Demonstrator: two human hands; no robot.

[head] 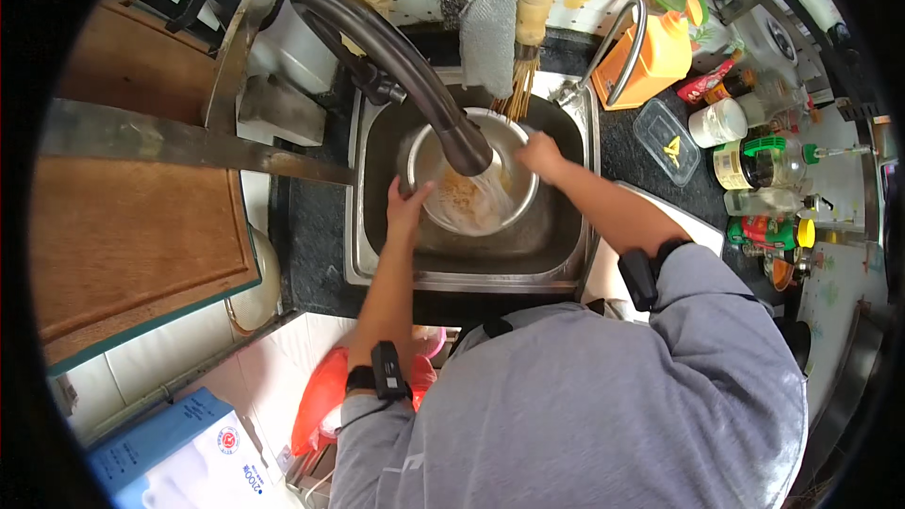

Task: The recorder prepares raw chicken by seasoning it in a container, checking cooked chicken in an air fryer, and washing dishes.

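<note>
A round metal bowl (532,194) stands in the stainless steel sink (573,226), under the dark curved faucet (424,78). Water runs from the spout into the bowl, over yellowish-brown matter in cloudy water that I cannot name. My left hand (406,203) grips the bowl's left rim, thumb towards the inside and fingers outside. At the right rim, my right hand (541,158) is slightly blurred with its fingers curled on the edge; the fingertips are partly hidden.
A bamboo brush (527,28) and a grey mesh cloth (489,28) hang above the sink's back edge. An orange jug (647,56), a plastic container (661,131) and several bottles stand to the right. A metal bar (191,145) and wooden cabinet door (134,240) jut in at left.
</note>
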